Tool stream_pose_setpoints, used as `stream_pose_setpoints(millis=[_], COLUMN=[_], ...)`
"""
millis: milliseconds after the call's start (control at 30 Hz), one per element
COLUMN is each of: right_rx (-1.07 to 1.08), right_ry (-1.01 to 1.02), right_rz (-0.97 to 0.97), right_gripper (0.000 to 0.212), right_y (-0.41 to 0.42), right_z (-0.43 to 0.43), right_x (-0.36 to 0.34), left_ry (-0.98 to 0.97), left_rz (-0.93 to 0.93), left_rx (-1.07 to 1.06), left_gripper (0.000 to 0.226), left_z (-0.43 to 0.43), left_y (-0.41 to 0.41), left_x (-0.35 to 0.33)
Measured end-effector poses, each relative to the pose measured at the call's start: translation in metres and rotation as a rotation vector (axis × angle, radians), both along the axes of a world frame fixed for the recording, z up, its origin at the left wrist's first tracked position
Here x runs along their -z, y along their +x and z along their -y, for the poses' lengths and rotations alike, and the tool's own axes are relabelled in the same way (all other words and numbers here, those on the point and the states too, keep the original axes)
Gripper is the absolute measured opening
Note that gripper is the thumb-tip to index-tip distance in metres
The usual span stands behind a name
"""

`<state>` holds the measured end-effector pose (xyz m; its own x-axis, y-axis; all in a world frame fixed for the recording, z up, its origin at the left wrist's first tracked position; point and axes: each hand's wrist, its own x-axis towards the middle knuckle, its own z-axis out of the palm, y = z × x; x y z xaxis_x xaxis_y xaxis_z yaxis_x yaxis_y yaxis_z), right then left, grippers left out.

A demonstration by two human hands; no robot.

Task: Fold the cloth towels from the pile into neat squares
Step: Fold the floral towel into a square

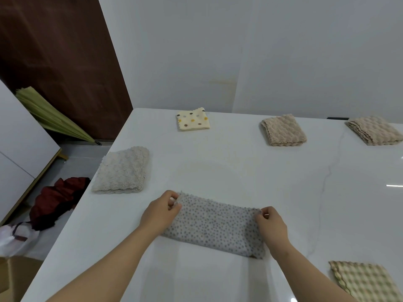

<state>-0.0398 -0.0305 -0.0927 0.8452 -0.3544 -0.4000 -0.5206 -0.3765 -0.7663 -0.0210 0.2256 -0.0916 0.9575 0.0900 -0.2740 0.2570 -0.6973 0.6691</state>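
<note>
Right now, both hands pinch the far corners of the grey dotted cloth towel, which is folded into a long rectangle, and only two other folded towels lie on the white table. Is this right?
Not quite. The left hand and right hand do pinch the far corners of the grey dotted cloth towel, but the head view shows five other folded towels on the white table, not two.

Left hand point(161, 211) and right hand point(271, 224) pinching far corners of grey dotted towel point(214, 225) on white table point(239, 171), five folded towels around it
</note>
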Motion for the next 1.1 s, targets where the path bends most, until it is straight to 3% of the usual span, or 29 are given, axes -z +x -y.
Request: stream_pose_setpoints(millis=[167,433,833,933,1033,1100], right_rx=[-0.001,0.033,0.001,0.027,0.05,0.01], right_ry=[0.007,0.031,-0.034,0.001,-0.052,-0.184], right_rz=[-0.007,0.007,0.026,0.046,0.033,-0.048], right_gripper=[0.009,0.011,0.008,0.014,0.041,0.047], right_y=[-0.001,-0.001,-0.001,-0.003,-0.008,-0.012], right_z=[0.0,0.002,-0.001,-0.001,-0.001,-0.003], right_x=[-0.002,-0.004,0.001,-0.001,0.001,0.003], left_ry=[-0.078,0.023,0.025,0.107,0.177,0.176], left_rz=[0.006,0.114,0.102,0.011,-0.164,-0.245], left_rx=[0.037,0.019,0.005,0.042,0.03,0.01], left_gripper=[0.04,0.033,0.037,0.035,0.062,0.07], left_z=[0.003,0.001,0.009,0.011,0.009,0.008], left_y=[0.006,0.009,0.009,0.004,0.002,-0.001], left_x=[0.0,0.001,0.01,0.007,0.003,0.002])
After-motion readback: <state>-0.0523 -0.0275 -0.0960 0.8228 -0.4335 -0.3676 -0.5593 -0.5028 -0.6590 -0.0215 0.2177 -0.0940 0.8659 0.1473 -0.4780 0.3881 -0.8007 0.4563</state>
